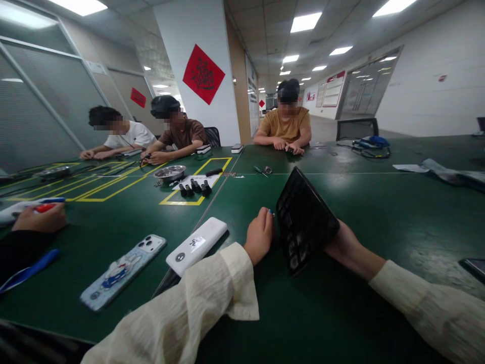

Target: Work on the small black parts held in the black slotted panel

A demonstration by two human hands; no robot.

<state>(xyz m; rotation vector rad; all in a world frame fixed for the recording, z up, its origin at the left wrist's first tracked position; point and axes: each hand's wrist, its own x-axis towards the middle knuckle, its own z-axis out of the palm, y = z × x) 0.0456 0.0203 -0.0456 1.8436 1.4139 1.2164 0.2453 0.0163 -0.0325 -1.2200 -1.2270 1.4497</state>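
My left hand [259, 235] is closed in a loose fist on the left edge of a black tablet [303, 220], which stands tilted up on the green table [379, 212]. My right hand [343, 245] reaches under and behind the tablet's right lower corner; its fingers are hidden by the tablet. Both arms wear cream sleeves. The tablet's dark face reflects light and leans toward me.
A white power bank [197, 245] and a phone in a cartoon case [123, 270] lie left of my arm. Farther off sit a metal bowl [170, 173], small black parts [195, 188] in a yellow-taped square, and three people. Another person's hand [40, 218] rests at left.
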